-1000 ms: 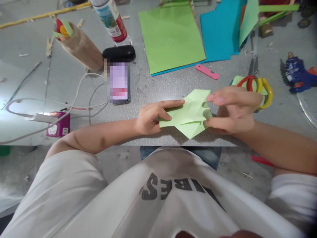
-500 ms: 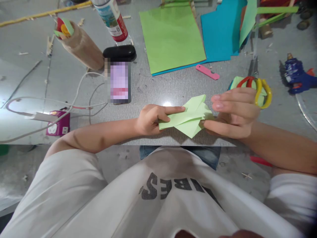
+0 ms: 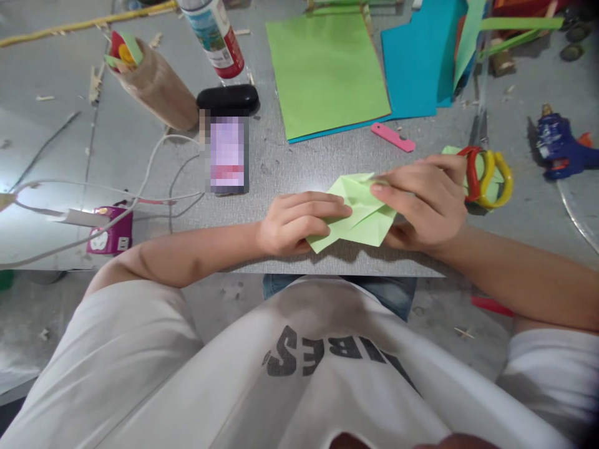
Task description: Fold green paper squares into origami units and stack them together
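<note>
A folded piece of light green paper (image 3: pixel 362 215) with several creases and pointed corners is held just above the table's near edge. My left hand (image 3: pixel 299 221) grips its left end, fingers lying over the top and the thumb hidden. On the right side, my right hand (image 3: pixel 421 202) pinches the paper's upper right part, its fingertips on the top face. Some of the right fingers are hidden under the paper. Close beyond the right hand lie scissors (image 3: pixel 489 178) with red and yellow handles, over another piece of green paper.
Green sheets (image 3: pixel 327 75) and blue sheets (image 3: pixel 412 75) lie at the back. A pink folding knife (image 3: pixel 393 137) is in front of them. To the right is a blue glue gun (image 3: pixel 566 146); to the left are a phone (image 3: pixel 228 153), black case (image 3: pixel 228 100), spray can (image 3: pixel 215 37) and purple power socket (image 3: pixel 111 231).
My right fingers have come down from above onto the paper's upper right part. The paper has turned and lies more spread, and my left fingers have shifted over its left end.
</note>
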{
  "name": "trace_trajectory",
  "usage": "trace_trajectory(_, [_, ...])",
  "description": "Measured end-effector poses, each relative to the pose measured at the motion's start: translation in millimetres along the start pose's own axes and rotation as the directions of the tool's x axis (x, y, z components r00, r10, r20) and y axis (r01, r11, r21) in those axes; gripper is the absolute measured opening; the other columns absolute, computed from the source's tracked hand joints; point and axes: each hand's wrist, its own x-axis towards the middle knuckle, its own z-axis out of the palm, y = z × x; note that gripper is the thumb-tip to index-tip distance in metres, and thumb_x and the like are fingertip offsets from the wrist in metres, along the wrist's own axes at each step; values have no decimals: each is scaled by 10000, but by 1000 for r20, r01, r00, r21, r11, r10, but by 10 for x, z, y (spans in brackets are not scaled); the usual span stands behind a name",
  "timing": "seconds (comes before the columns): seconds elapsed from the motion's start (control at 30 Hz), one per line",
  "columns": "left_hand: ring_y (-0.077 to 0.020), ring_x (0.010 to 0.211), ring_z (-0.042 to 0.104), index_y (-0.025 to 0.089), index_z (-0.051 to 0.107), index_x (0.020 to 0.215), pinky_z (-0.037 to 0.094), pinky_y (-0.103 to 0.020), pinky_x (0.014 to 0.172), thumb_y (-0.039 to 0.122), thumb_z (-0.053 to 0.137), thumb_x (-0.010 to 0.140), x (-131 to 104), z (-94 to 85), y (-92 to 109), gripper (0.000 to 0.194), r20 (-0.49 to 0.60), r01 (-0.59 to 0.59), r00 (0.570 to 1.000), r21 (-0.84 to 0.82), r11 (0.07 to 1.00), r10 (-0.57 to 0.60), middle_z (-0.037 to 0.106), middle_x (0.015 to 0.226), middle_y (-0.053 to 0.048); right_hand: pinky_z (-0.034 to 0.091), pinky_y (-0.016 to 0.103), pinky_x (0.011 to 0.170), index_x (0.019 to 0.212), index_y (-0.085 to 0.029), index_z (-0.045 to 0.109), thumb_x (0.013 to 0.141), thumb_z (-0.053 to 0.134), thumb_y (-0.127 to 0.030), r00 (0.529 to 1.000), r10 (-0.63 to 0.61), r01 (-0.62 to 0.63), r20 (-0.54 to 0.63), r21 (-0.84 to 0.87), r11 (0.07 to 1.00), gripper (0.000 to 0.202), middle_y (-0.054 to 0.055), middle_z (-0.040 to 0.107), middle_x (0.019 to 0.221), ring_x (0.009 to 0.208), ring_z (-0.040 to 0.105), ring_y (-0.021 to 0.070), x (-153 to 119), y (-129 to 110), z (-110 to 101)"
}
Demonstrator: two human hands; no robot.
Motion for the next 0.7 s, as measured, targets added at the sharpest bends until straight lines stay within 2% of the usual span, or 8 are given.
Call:
trace_trajectory(0.07, [-270, 1128, 970, 306, 731, 974, 806, -421, 926, 594, 895, 1138, 22, -12, 34, 370, -33, -2, 999, -27, 1000, 1, 977, 1208, -53, 674, 654, 1051, 1227, -455, 847, 785, 1047, -898, 974, -205, 213, -91, 82, 974, 657, -1, 956, 1163, 986, 914, 347, 43, -30, 35])
trace_trajectory(0.13, [-256, 1085, 968, 311, 742, 1022, 794, -393, 881, 637, 887, 1138, 49, -30, 77, 376, -41, 61, 997, -96, 993, -66, 964, 1196, -59, 715, 597, 992, 1543, -517, 770, 780, 1116, -731, 936, -312, 340, -162, 194, 920, 865, 10, 955, 1384, 1036, 929, 336, 83, -83, 65])
trace_trajectory(0.23, [-267, 1089, 958, 305, 726, 1033, 785, -416, 920, 698, 936, 1086, 83, -28, 138, 449, -16, 218, 974, -208, 954, -226, 931, 1182, -86, 765, 541, 983, 1833, -532, 595, 837, 1098, -505, 980, -167, 196, -108, 383, 903, 1116, 48, 895, 1579, 1213, 924, 340, 104, -163, 93])
trace_trajectory(0.37, [-236, 979, 902, 288, 747, 1118, 723, -394, 846, 586, 935, 1100, 134, 0, 232, 353, -85, 376, 911, -235, 897, -404, 898, 1107, -80, 705, 448, 772, 1425, -425, 906, 942, 1027, -356, 990, -140, 125, 12, 389, 913, 503, -2, 942, 1052, 890, 893, 277, 71, -202, 103])
trace_trajectory(0.43, [-212, 910, 852, 262, 793, 1146, 679, -366, 811, 564, 953, 1070, 182, -14, 299, 350, -105, 491, 851, -190, 850, -515, 891, 1058, -63, 680, 443, 714, 1195, -403, 953, 960, 1037, -372, 996, -88, 79, 6, 375, 924, 252, -21, 893, 901, 775, 843, 259, 59, -221, 94])
trace_trajectory(0.5, [-204, 866, 816, 234, 848, 1138, 653, -355, 791, 599, 1001, 1009, 247, -45, 375, 416, -58, 601, 785, -169, 781, -617, 888, 1008, -56, 697, 467, 709, 1122, -402, 964, 960, 1049, -403, 1000, -2, -5, 21, 351, 936, 183, -12, 888, 895, 761, 831, 268, 63, -265, 70])
trace_trajectory(0.6, [-192, 765, 764, 222, 898, 1046, 600, -340, 697, 671, 1065, 945, 342, -76, 471, 489, 53, 707, 695, -235, 668, -717, 849, 864, -39, 720, 475, 715, 1224, -402, 982, 957, 1053, -413, 999, 46, -52, 28, 316, 947, 277, 22, 936, 1004, 799, 854, 281, 90, -373, 18])
trace_trajectory(0.7, [-172, 681, 696, 223, 871, 894, 541, -337, 601, 764, 1053, 944, 387, -53, 511, 572, 60, 753, 622, -321, 575, -781, 779, 755, -28, 732, 440, 768, 1351, -428, 971, 1072, 961, -465, 992, 124, -124, 23, 362, 924, 282, 25, 967, 1163, 904, 899, 269, 100, -464, -6])
